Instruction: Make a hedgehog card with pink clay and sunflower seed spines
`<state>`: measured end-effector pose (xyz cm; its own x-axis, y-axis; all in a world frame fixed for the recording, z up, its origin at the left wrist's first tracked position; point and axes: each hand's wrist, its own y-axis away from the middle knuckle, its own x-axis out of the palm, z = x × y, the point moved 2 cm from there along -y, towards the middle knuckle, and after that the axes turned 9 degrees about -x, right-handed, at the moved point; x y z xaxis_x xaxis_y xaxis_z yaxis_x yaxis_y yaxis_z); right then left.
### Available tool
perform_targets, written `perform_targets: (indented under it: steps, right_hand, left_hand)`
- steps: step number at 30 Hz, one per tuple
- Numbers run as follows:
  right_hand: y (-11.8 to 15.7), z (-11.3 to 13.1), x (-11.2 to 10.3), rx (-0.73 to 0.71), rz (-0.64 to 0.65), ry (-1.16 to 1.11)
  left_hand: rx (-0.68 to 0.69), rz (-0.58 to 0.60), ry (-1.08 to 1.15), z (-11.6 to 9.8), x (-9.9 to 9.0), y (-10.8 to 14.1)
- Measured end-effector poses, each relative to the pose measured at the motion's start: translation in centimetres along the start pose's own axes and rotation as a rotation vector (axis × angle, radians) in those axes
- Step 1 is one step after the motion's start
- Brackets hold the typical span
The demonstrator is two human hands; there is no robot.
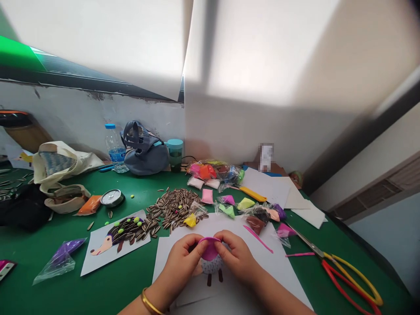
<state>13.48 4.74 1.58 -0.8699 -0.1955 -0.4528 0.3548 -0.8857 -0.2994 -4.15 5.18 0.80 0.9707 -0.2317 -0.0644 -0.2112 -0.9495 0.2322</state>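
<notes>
Head: left hand (183, 258), right hand (239, 257) pinch disc (210, 250), partly hiding figure (211, 266)

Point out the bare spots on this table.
The green table is bare in front of the hedgehog picture, left of the large white paper, and between the scissors and loose white sheets. Beyond the left hand and right hand, seeds and clay packets crowd it.

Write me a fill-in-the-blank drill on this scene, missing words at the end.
The left hand and the ____ hand hold a flat, round pink clay-like piece.
A gold metal bangle circles the ____ wrist.
The large metal scissors have one red handle and one ____ handle.
The smooth tabletop is coloured ____.

Missing words: right; left; yellow; green.
</notes>
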Motion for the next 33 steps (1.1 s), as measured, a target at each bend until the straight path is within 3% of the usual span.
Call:
perform_targets:
  steps: [4, 11, 18, 28, 33]
  right_hand:
    - [0.13, 0.03, 0.02, -0.022, 0.028, 0.046]
    - [0.13, -0.10, 0.07, -0.033, 0.030, 0.065]
    - [0.04, 0.54, 0.38, -0.089, 0.073, 0.116]
    - [0.11, 0.26, 0.47, -0.133, 0.074, 0.120]
    - [0.02, 0.20, 0.47, -0.124, 0.052, 0.106]
  left_hand:
    - [0.061, -0.037, -0.029, -0.09, 0.02, -0.02]
    - [-0.001, -0.026, 0.035, 0.24, 0.10, -0.07]
    - [0.062, -0.031, -0.003, 0.02, 0.20, 0.13]
    - [-0.009, 0.029, 0.092, 0.28, 0.46, 0.03]
    - [0.011, -0.009, 0.069, 0.15, 0.39, 0.07]
